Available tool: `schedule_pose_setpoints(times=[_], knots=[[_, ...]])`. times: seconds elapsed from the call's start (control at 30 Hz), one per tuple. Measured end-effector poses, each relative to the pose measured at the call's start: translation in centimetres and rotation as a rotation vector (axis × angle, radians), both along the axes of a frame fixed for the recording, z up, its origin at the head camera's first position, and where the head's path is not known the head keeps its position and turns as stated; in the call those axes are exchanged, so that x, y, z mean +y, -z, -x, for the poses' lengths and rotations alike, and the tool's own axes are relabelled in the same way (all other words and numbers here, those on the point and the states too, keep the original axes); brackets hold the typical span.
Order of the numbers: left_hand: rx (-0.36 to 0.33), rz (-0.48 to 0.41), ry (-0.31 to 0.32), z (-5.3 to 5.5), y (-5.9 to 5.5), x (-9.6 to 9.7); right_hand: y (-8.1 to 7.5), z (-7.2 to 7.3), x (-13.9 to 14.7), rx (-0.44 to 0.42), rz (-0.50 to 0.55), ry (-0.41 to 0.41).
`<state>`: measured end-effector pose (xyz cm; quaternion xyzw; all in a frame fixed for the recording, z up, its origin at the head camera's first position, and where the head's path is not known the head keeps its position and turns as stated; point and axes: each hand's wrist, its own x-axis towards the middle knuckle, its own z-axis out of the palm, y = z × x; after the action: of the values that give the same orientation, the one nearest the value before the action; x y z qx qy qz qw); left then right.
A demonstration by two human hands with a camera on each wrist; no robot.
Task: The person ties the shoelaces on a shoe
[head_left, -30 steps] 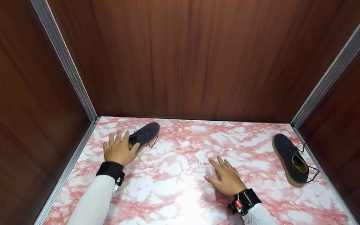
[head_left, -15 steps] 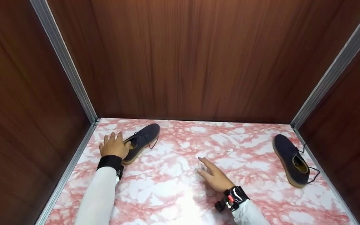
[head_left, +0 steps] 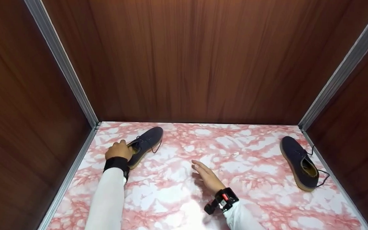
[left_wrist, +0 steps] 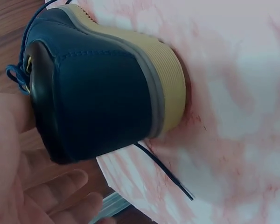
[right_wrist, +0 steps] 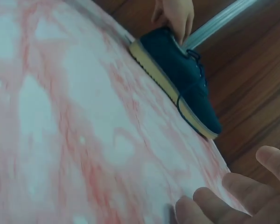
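One dark blue shoe (head_left: 149, 139) sits on the surface (head_left: 158, 191) near the left end of the back wall (head_left: 184, 64), toe angled towards it. The left grip (head_left: 119, 150), nearly closed, pinches its heel end, thumb in the opening. Taking hold seems the step; the next move likely calls for a firmer pinch (mind the loose lace end (left_wrist: 164, 169), which only the left wrist view shows). The right grip (head_left: 208, 177), fingers straight and holding nothing, is farther from that wall; a second shoe (head_left: 291, 150) sits near the wall's right end.
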<state>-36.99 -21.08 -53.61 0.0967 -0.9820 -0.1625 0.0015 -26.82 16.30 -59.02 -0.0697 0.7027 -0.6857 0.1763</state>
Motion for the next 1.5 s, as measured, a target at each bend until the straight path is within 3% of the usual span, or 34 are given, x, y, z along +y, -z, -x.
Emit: schedule_pose_setpoints(times=[0.2, 0.47, 0.7, 0.83, 1.07, 1.27, 1.5], knots=[[-0.007, -0.021, -0.009, 0.6, 0.3, 0.2, 0.5, 0.4, -2.8, -0.130, 0.166, 0.012], [0.002, -0.025, -0.012, 1.3, 0.3, 0.6, 0.7, 0.9, -5.4, -0.190, 0.257, 0.055], [0.036, -0.048, 0.076, 0.6, -0.3, 1.1, 0.4, 1.8, -7.0, -0.249, 0.408, 0.157], [0.031, -0.118, 0.104, -0.2, -0.6, 1.7, 0.3, 2.1, -7.6, -0.284, 0.488, 0.210], [0.046, -0.243, 0.115, -2.7, -0.7, 3.8, 0.1, 2.0, -8.2, -0.326, 0.597, 0.223], [0.094, -0.309, 0.124, -4.9, -0.7, 6.9, 0.0, 1.6, -8.1, -0.334, 0.556, 0.212], [0.128, -0.358, 0.191, -7.2, -1.2, 10.1, 0.0, 1.8, -7.0, -0.319, 0.520, 0.181]])
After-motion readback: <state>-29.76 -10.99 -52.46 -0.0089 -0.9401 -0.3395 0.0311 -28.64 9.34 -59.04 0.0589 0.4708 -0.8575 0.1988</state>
